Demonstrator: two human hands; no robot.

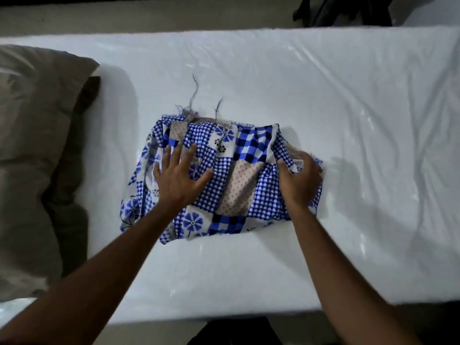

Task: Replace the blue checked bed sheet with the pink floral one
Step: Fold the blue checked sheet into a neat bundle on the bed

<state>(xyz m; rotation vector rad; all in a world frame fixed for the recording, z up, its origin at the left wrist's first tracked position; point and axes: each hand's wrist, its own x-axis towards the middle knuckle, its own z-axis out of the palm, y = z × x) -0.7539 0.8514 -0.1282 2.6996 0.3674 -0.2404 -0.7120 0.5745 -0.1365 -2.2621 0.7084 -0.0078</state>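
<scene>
Left hand point(178, 175) flat, fingers spread, pressing the folded blue checked sheet point(239, 175) at mattress point(323, 95) centre. Right hand point(300, 178), blurred, fingers curled, seemingly gripping the sheet's 3 o'clock edge. Pillow point(32, 145) at 9 o'clock.

The blue checked bed sheet point(239, 175) is thin woven cloth with a matt finish, printed in gingham, solid checks, flower motifs and beige dotted patches. It is soft enough to crease and bunch, and its far edge is raw and frayed, with loose grey threads point(190, 112) trailing from it. The mattress point(323, 83) surface is white, smooth and glossy, with bright highlights and shallow sharp wrinkles, probably a plastic film wrap, though glare leaves this uncertain; the pillow point(29, 145) is covered in grey-brown cloth, matt, soft and rumpled.
</scene>
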